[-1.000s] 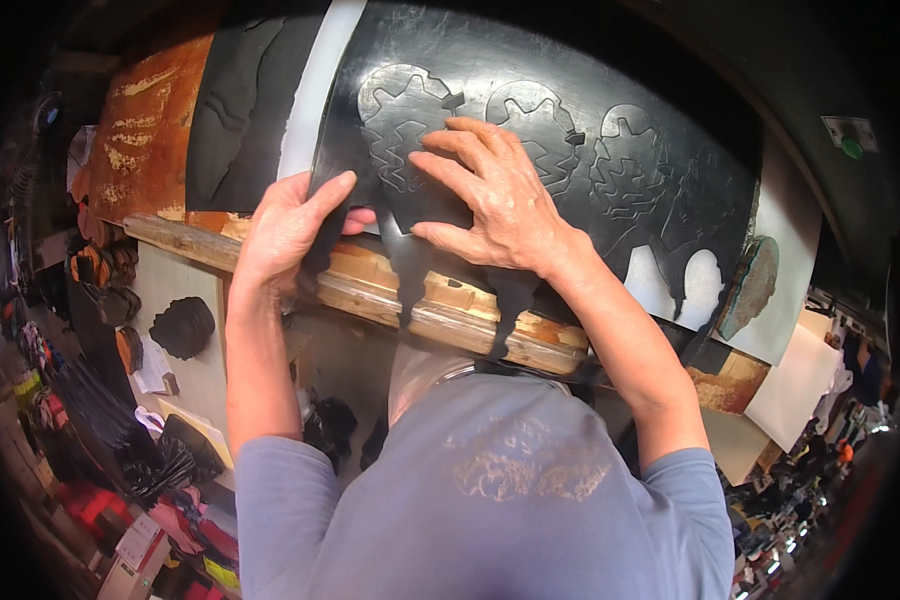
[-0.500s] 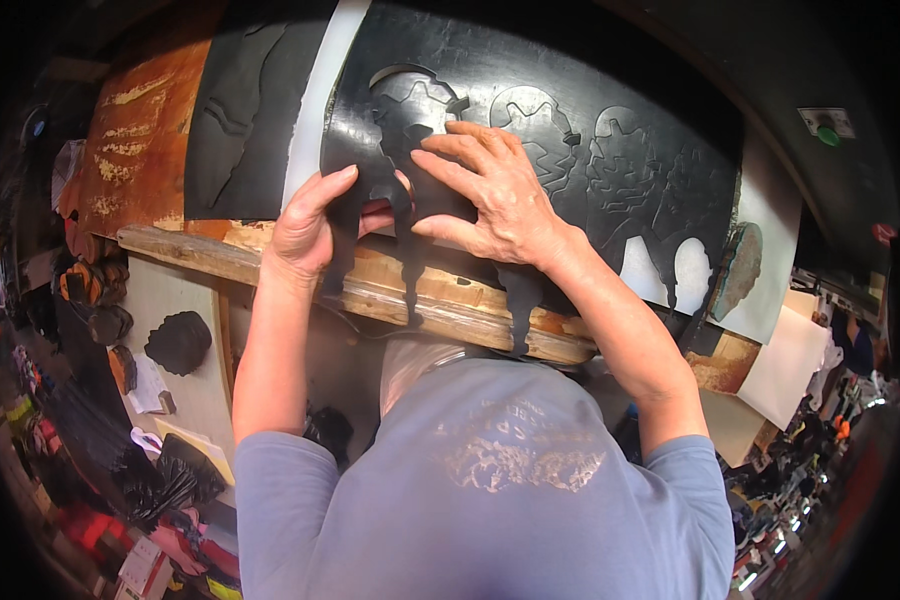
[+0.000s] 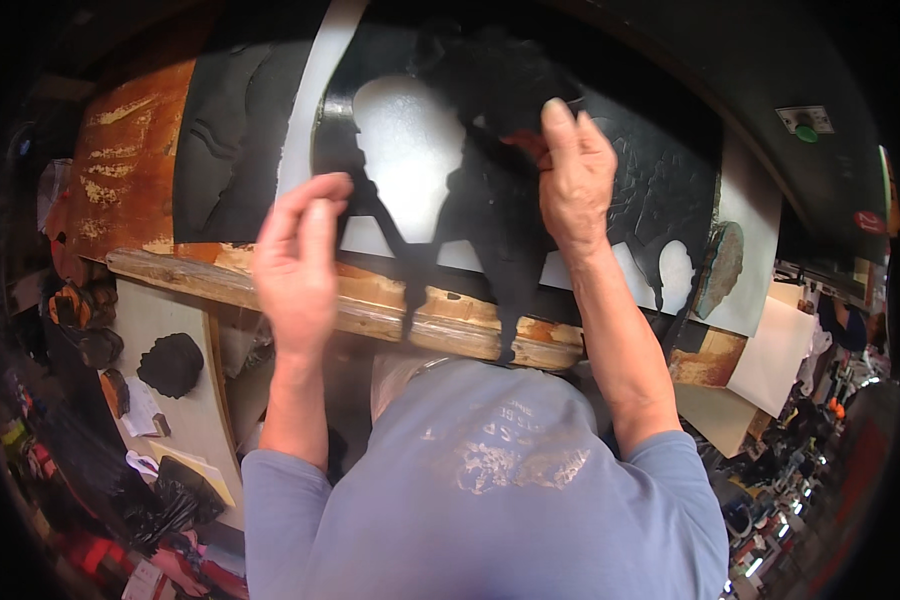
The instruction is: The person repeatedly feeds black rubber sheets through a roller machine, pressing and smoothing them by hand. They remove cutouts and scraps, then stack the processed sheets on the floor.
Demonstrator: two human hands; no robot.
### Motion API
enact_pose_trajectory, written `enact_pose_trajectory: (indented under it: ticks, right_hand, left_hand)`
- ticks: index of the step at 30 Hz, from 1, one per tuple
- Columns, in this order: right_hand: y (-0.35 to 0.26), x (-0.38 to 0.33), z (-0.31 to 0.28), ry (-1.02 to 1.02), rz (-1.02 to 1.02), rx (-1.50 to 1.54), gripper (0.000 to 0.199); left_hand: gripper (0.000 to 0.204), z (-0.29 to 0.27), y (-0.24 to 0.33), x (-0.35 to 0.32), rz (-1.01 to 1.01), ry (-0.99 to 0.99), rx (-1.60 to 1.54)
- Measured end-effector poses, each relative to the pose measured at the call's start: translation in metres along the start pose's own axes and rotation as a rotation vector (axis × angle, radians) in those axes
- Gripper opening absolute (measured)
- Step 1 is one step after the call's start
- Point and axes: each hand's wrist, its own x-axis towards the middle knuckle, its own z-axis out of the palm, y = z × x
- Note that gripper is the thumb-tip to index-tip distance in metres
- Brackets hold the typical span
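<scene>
A large black sheet (image 3: 650,190) lies on a workbench in front of me. My right hand (image 3: 575,185) pinches the top of a black cut-out piece (image 3: 490,210) and holds it up off the sheet, its thin legs hanging down over the bench edge. A pale white patch (image 3: 410,160) shows where the piece came out. My left hand (image 3: 295,265) is raised at the piece's left side, fingers closed on its thin left limb. More cut shapes stay in the sheet to the right.
A worn wooden beam (image 3: 370,310) forms the bench's front edge. A rusty orange plate (image 3: 120,170) lies at the left. A black lump (image 3: 170,365) sits on a pale board lower left. Pale paper sheets (image 3: 770,355) hang at the right. Cluttered floor surrounds me.
Both hands pressed flat on the sheet before. Now they have lifted, pulling the black cut-out up and off, which exposes the white patch beneath.
</scene>
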Motion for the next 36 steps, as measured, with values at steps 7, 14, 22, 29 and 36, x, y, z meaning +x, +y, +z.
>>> enact_pose_trajectory:
  ticks: [7,14,22,29,36]
  right_hand:
    - [-0.04,0.017,-0.054,0.154,-0.232,-0.402,0.022]
    - [0.004,-0.048,-0.06,-0.427,-0.587,-1.096,0.061]
    - [0.004,-0.059,-0.063,-0.479,-0.576,-1.103,0.074]
    - [0.001,-0.061,-0.061,-0.515,-0.541,-1.129,0.087]
    - [0.007,-0.056,-0.062,-0.468,-0.649,-1.096,0.083]
  left_hand:
    - [0.047,0.053,-0.013,-0.007,-0.328,-0.208,0.017]
    - [0.054,0.063,0.002,0.016,-0.306,-0.283,0.072]
    - [0.058,0.067,0.011,0.054,-0.268,-0.448,0.411]
    - [0.031,0.068,0.01,0.065,-0.589,-0.52,0.004]
    - [0.027,0.077,-0.005,0.068,-0.689,-0.641,-0.388]
